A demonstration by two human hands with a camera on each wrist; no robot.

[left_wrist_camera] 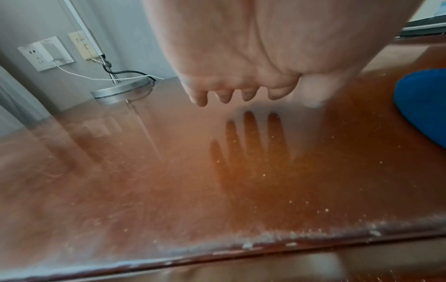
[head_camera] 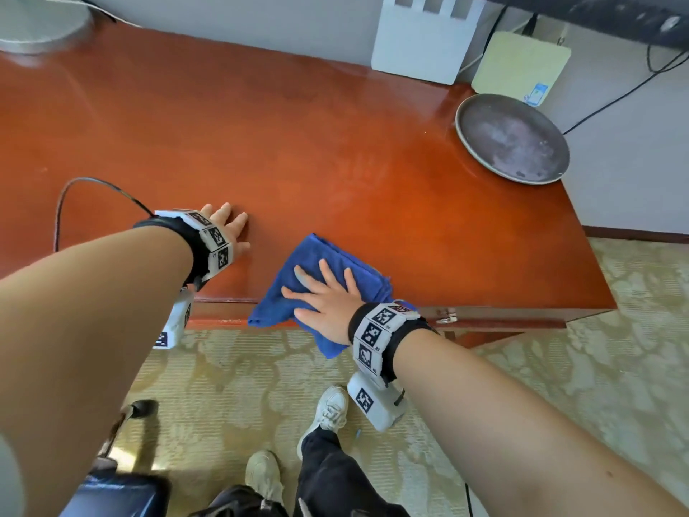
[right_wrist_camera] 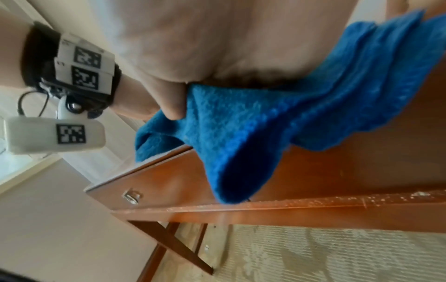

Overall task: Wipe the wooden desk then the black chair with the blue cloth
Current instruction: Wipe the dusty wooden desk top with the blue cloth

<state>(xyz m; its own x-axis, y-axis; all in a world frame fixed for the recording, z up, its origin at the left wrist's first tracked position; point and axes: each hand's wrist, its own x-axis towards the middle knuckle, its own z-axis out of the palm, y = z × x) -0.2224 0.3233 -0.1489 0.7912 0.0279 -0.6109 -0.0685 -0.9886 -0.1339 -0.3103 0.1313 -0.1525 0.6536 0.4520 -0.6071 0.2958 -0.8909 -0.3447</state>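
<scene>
Wiping table step, right hand flat pressing blue cloth at near edge, left hand released, braced flat; next likely sweeping cloth across unwiped top.

1. The wristbands and the white camera housings carry black-and-white square code markers; tiny digits beside them are too small to read.
2. The blue sticker on the cream box is illegible.
</scene>
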